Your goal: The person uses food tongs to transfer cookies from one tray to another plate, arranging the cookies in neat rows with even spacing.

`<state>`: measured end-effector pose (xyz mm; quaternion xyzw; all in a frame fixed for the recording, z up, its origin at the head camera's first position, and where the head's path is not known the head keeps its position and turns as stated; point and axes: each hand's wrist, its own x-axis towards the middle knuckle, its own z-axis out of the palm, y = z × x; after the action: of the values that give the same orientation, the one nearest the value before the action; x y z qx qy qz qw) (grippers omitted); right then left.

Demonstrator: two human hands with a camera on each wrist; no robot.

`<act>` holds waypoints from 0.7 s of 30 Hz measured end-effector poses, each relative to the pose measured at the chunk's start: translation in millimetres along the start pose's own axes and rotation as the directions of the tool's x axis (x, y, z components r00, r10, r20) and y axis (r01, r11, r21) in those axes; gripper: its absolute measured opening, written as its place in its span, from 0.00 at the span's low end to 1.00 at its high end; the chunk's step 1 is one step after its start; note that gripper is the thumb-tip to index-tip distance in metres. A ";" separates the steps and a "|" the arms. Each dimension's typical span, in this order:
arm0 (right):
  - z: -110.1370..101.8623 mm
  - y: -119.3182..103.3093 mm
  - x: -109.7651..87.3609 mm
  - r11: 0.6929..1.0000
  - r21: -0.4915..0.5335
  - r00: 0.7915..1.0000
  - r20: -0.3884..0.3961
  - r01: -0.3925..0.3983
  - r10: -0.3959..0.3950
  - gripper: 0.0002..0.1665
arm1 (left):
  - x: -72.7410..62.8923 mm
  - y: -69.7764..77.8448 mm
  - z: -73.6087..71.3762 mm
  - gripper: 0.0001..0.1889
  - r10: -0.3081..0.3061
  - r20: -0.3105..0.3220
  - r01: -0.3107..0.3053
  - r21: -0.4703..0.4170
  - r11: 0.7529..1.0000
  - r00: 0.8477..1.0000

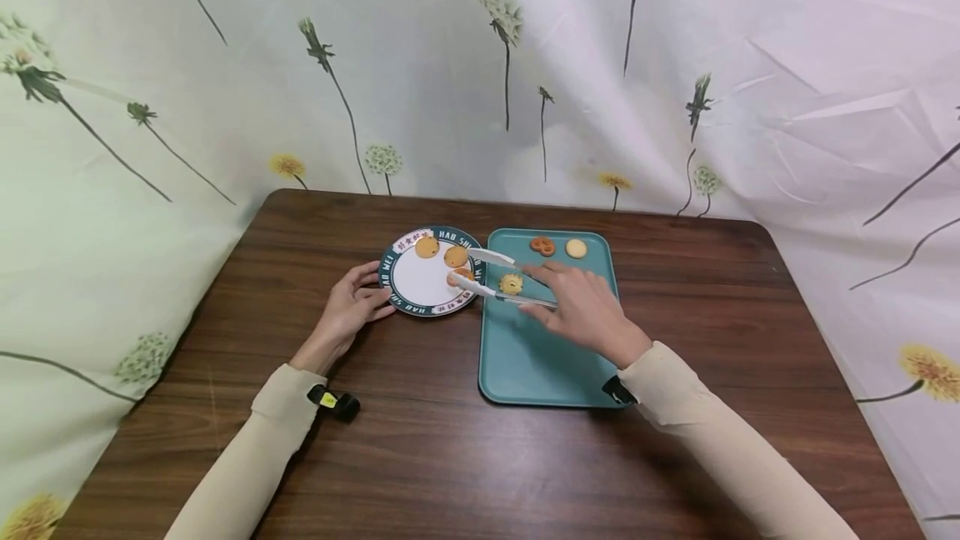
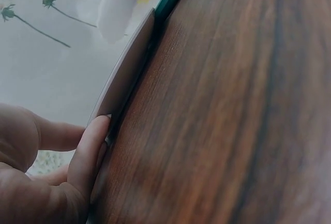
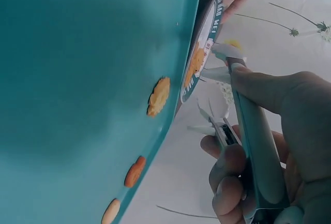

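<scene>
Table: dark wood-grain top, smooth, low sheen. On it my tray looks like teal plastic, matt and even. Left of the tray, touching its edge, the plate I steady with my left hand seems glazed ceramic, glossy white centre, dark printed rim. Tongs in my right hand, over the tray's left edge: shiny metal arms, whitish plastic-looking tips. Cookies on plate: dry, matt, crumbly. Behind the table a backdrop, thin creased cloth, floral print. My sleeves: soft matt beige knit.
</scene>
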<state>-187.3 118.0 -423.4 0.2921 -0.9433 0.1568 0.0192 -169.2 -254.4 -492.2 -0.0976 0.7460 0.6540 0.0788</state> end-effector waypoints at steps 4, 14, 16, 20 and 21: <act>-3.5 4.1 -4.1 1.000 0.022 0.999 -0.040 -0.018 0.019 0.35 | -0.7 2.1 0.8 0.34 -0.012 -0.006 0.012 -0.012 1.000 1.000; -1.4 10.9 -9.9 0.999 0.041 0.992 -0.128 -0.009 0.014 0.34 | -4.1 -0.4 0.0 0.33 -0.025 -0.012 0.025 -0.022 0.999 1.000; -1.6 12.7 -11.3 0.999 0.033 0.990 -0.141 -0.012 0.017 0.35 | -3.2 -0.2 0.2 0.33 -0.021 -0.006 0.021 -0.027 0.999 1.000; -2.0 16.5 -14.3 0.999 0.029 0.987 -0.161 -0.021 0.025 0.36 | -1.0 0.3 0.4 0.32 -0.018 -0.003 0.018 -0.025 1.000 1.000; -2.0 17.4 -14.9 0.999 0.032 0.986 -0.167 -0.020 0.025 0.36 | -0.4 0.5 0.4 0.32 -0.018 -0.004 0.018 -0.026 1.000 1.000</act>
<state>-184.8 140.3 -428.3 0.2674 -0.9391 0.1952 0.0923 -168.9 -253.9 -491.7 -0.1065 0.7368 0.6626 0.0821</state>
